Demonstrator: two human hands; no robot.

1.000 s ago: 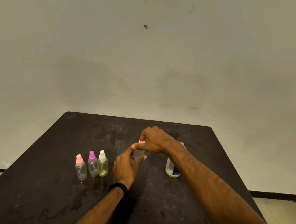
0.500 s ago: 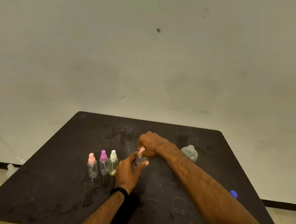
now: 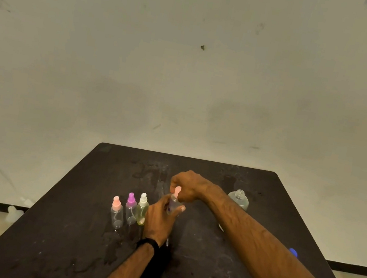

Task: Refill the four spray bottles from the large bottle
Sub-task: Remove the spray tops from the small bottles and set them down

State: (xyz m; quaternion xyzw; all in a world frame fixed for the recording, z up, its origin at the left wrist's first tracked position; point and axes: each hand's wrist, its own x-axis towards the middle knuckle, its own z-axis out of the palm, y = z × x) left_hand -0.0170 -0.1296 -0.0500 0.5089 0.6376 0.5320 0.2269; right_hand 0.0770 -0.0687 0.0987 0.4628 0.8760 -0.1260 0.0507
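The left hand [image 3: 161,216] grips the body of a small clear spray bottle [image 3: 173,206] and holds it standing on the bench [image 3: 205,273]. The right hand [image 3: 188,187] pinches the bottle's pink spray top [image 3: 177,191] from above. It looks like the top is being twisted, though I cannot tell if it is going on or coming off.

To do this well, hold the body still with the left hand and turn only the top with the right. Keep the bottle straight up so nothing spills. Do not squeeze the thin plastic hard, or liquid may jump out.

Just left of the left hand stand three more spray bottles in a row: one with a pink top [image 3: 116,213], one with a purple top [image 3: 130,209] and a yellowish one with a white top [image 3: 142,210]. Mind the elbow so they do not tip.

Behind the right arm stands the large bottle [image 3: 239,198], open. Its blue cap [image 3: 293,252] lies on the far side of that arm, near the bench edge.
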